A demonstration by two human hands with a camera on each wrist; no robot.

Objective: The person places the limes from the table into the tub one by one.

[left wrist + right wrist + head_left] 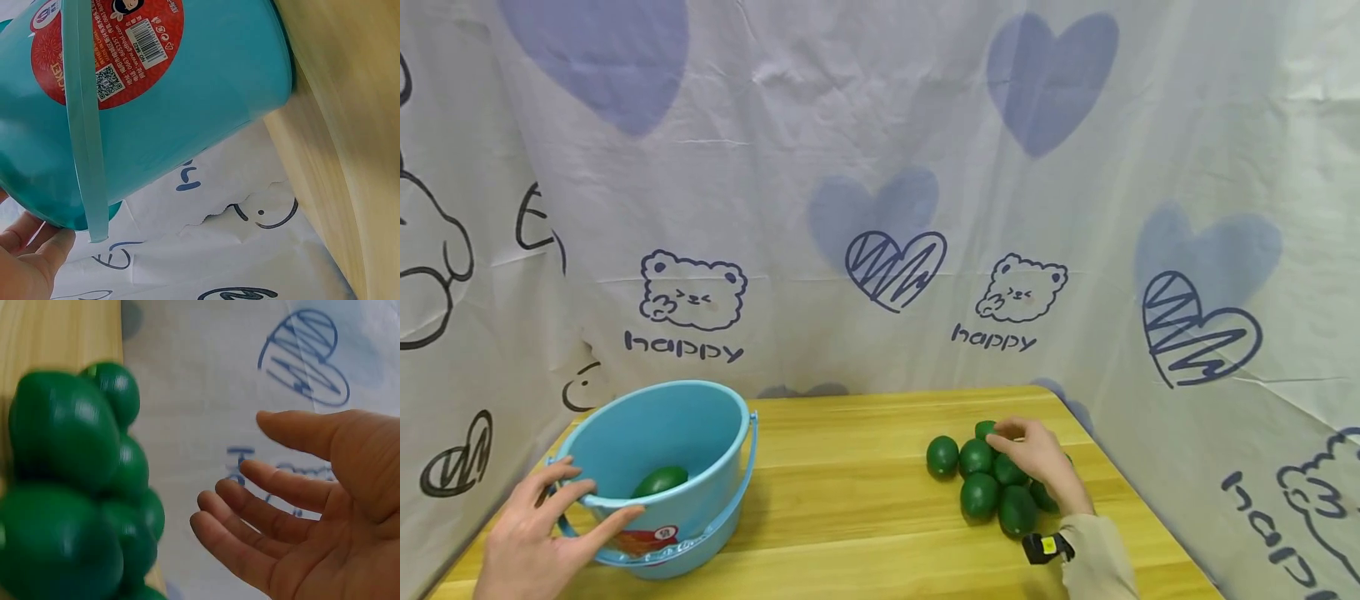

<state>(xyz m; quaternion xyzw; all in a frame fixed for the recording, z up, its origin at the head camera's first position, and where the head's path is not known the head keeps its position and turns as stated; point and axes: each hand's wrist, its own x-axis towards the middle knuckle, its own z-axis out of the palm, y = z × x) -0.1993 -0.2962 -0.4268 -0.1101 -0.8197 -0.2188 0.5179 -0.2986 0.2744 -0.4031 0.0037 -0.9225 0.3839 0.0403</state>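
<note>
At the left of the head view, a light blue bucket (700,508) stands on the table with one dark green avocado (660,481) inside. My left hand (538,525) grips its near-left rim, fingers at the edge and thumb along the outer wall. The left wrist view shows fingertips (56,245) at the bucket's rim, beside the handle (84,125). On the right side lies a cluster of smooth, dark green avocados (979,497). Over the cluster's far part is my right hand (1033,450). In the right wrist view its fingers are spread and loosely bent, with nothing between them, beside the avocados (62,431).
The wooden table (842,492) stretches between bucket and avocados. A white printed cloth (880,350) hangs behind the table and along both sides. A red label (140,50) is stuck on the bucket's wall. A black band (1048,547) circles my right wrist.
</note>
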